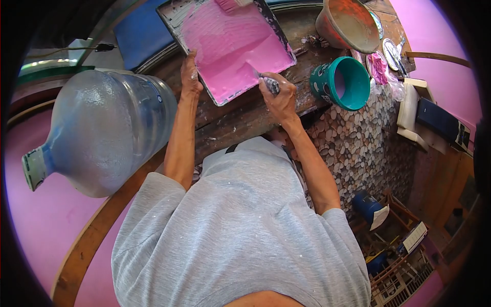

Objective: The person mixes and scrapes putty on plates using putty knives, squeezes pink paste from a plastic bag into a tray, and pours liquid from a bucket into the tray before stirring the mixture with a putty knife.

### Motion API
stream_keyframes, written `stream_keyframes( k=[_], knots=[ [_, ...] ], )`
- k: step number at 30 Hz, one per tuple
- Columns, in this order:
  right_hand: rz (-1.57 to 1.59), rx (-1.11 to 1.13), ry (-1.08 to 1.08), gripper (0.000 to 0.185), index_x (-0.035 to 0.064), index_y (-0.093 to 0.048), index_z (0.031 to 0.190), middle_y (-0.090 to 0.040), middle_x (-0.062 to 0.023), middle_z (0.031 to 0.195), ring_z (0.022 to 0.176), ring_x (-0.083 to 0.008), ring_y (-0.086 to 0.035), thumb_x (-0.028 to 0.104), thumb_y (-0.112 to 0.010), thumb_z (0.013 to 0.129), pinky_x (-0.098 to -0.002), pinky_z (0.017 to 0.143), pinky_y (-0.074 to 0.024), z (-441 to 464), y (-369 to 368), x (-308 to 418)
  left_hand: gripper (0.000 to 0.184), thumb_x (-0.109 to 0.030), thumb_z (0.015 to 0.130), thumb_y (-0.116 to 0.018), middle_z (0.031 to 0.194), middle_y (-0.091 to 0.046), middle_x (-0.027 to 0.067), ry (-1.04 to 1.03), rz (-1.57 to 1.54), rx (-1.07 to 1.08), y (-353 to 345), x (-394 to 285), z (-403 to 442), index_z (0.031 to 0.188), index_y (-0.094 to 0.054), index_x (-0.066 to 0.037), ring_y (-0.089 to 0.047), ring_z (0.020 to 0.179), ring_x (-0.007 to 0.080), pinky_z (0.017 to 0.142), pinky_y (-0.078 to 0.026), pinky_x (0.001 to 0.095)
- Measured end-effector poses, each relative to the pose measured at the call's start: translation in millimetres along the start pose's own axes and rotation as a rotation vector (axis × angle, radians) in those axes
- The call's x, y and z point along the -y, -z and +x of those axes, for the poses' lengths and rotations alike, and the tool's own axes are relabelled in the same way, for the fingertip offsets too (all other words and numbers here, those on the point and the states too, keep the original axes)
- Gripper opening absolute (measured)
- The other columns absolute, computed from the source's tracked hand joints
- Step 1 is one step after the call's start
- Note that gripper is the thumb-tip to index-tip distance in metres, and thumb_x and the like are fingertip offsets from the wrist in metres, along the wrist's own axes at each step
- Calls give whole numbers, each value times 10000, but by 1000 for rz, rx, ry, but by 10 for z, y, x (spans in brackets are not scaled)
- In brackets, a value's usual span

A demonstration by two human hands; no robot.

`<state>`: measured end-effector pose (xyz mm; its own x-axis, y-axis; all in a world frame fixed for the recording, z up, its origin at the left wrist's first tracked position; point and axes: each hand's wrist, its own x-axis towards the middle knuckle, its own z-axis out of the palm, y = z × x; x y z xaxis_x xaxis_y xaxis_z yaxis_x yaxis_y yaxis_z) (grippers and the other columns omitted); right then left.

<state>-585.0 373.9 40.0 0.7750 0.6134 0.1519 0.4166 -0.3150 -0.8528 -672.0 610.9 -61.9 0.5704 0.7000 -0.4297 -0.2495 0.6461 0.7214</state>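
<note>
A black-rimmed paint tray holds a wide layer of pink paint. My left hand is closed on the tray's left edge, thumb near the rim. In my right hand is a paint-smeared hand tool with a dark, white-streaked handle. Its thin tip reaches into the paint near the tray's lower right corner; whether it is a scraper or a brush I cannot tell. A pink-coated brush lies at the tray's far end, partly cut off by the frame.
A large clear water jug lies on its side at left. Right of the tray stand a teal bucket and a stained basin on the wooden table. Pink-stained plastic lies beyond the bucket.
</note>
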Motion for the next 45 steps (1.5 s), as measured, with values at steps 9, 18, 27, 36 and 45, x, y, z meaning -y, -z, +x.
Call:
stream_keyframes(
  k=[9,18,27,36,45],
  knots=[
    [-111,-59,88,220,-31,-628,936,-637,-202,832,740,-339,-641,150,-611,812,-369,664,-504,22,45,-31,462,-266,852,-629,1162,-561,86,-17,15,10,-30,-13,-44,1204,-502,5,-532,1052,194,932,-412,333],
    [123,68,100,225,-34,-638,908,-647,-192,813,698,-290,-648,165,-633,804,-345,644,-507,-71,-213,176,453,-267,848,-635,1137,-565,88,26,13,-21,-37,-28,-57,1190,-510,2,-528,1057,193,924,-422,339],
    [11,-26,-36,195,-17,-654,879,-645,-164,745,628,-261,-632,158,-637,795,-334,601,-490,119,92,-70,440,-267,841,-635,1146,-558,85,-25,21,-4,21,10,-51,1167,-521,6,-530,1039,190,923,-417,340],
    [-36,-74,-97,190,-18,-651,881,-645,-145,728,604,-240,-628,154,-640,800,-322,586,-488,171,233,-15,443,-250,834,-647,1138,-563,85,-19,13,-39,-8,1,-71,1172,-519,6,-528,1045,190,927,-410,336],
    [7,-155,-159,193,-24,-655,860,-642,-125,709,599,-182,-616,158,-652,797,-306,577,-483,163,223,-134,423,-240,830,-649,1108,-572,82,0,-24,4,-33,-22,-107,1161,-520,-11,-549,1009,190,878,-450,340]
  ],
)
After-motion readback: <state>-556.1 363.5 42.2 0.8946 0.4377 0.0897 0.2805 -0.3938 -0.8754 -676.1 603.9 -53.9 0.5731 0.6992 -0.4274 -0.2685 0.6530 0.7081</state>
